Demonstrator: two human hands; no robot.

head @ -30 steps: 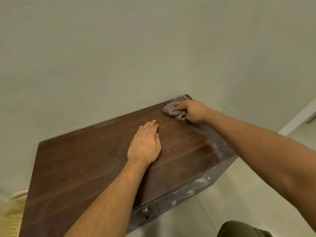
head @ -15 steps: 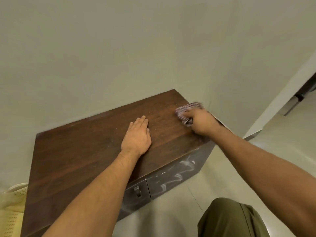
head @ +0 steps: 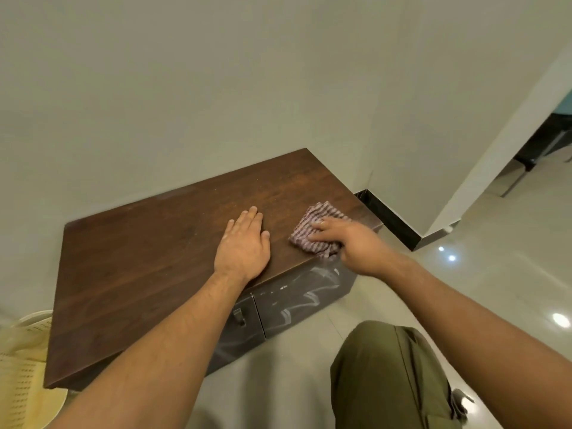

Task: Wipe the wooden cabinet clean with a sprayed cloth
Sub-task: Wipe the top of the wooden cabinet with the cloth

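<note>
A low wooden cabinet [head: 148, 261] with a dark brown top stands against the pale wall. Its grey front [head: 297, 298] has two doors smeared with white streaks. A crumpled pink-and-white checked cloth [head: 312, 233] lies on the top near the front right corner. My right hand [head: 349, 239] presses on the cloth, fingers spread over it. My left hand [head: 243, 246] rests flat on the top just left of the cloth, fingers together, holding nothing.
A yellow perforated plastic basket [head: 21, 366] stands left of the cabinet. A black skirting strip [head: 390, 221] runs along the wall to the right. My knee in olive trousers [head: 393, 376] is close before the cabinet. Glossy tiled floor [head: 495, 274] lies to the right.
My right hand has drawn the cloth from the back right corner toward the front right edge of the top. The view has tilted down and pulled back; my left hand stays flat.
</note>
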